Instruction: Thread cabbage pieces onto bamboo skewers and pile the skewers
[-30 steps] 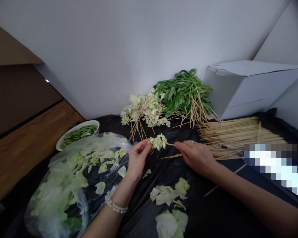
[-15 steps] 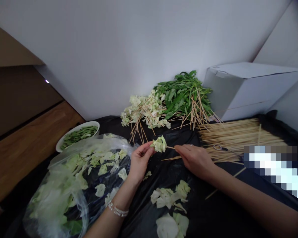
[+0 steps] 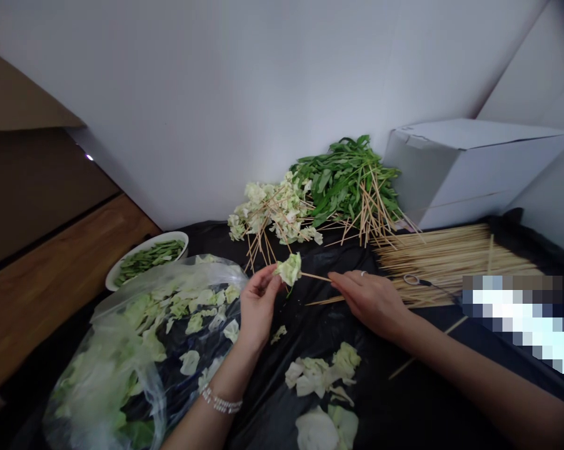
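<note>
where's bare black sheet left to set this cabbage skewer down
Bare black plastic sheet lies between the white bowl of greens and the far cabbage-skewer pile, and right of the loose pale cabbage leaves. Crowded: the spread of bamboo sticks.

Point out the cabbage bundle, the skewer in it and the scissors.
cabbage bundle [image 3: 289, 269], head view, middle of leaves
skewer [image 3: 316, 277], head view, bare shaft
scissors [image 3: 411, 279], head view, handle loop

The skewer [image 3: 316, 277] tip hides inside the cabbage piece [image 3: 289, 269]; a pixelated patch [image 3: 521, 322] at four o'clock masks the desk [image 3: 404, 400].
</note>
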Demonstrator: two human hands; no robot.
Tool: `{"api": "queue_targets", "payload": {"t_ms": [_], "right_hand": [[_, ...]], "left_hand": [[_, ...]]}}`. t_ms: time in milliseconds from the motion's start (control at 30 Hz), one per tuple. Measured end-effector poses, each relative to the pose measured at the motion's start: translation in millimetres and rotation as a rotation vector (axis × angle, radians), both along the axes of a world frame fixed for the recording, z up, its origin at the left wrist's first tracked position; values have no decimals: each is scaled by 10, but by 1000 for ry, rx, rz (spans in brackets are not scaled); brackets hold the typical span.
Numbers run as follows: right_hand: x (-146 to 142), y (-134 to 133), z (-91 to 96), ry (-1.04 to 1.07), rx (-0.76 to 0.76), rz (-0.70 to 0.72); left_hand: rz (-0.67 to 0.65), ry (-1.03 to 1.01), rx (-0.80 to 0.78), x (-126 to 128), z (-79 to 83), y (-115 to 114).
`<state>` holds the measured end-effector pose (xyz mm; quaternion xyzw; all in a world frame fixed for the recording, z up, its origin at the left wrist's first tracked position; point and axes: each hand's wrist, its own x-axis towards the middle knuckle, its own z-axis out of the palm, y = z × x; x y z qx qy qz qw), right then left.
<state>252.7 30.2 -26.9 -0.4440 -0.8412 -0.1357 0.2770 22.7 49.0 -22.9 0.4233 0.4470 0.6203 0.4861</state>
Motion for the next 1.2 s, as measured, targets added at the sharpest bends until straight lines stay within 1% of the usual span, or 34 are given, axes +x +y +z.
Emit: {"api": "queue_targets", "payload": {"t_ms": [100,167,233,333,400,467,533,633,700,800,900,967,1033,1133,1200], "right_hand": [[66,39,68,-41,36,-51],[123,71,116,-100,32,-89],[188,110,151,-179,4,-129],[294,183,170,-205,-59,-209],[367,238,178,-103,-105,-255],[449,292,206,65,-146,-255],[541,338,261,262,-173,-234],[693,401,359,594,-188,-249],[791,449,405,831,-193,-256],[934,524,451,1147,-209,-182],[1097,574,527,1387,-313,-78],[1223,593,603,1446,-442,-18],[1347,613,674,1446,-528,14],[1449,665,732,1400,-514,-47],[1411,709,761,1296,-485,-95]], "left_hand": [[130,-90,69,-75,49,58],[196,-152,82,-100,88,75],[215,-184,81,-99,114,72],[173,-192,72,-61,115,43],[123,-167,55,-24,95,12],[44,-62,26,14,67,-27],[-107,109,-7,54,40,-73],[-394,323,-40,111,2,-142],[-517,434,-42,139,-20,-177],[-573,610,-19,150,-43,-204],[-582,684,8,136,-58,-205],[-589,681,11,124,-72,-196],[-587,686,11,116,-90,-187],[-579,710,28,113,-110,-176],[-579,717,37,115,-114,-176]]}}
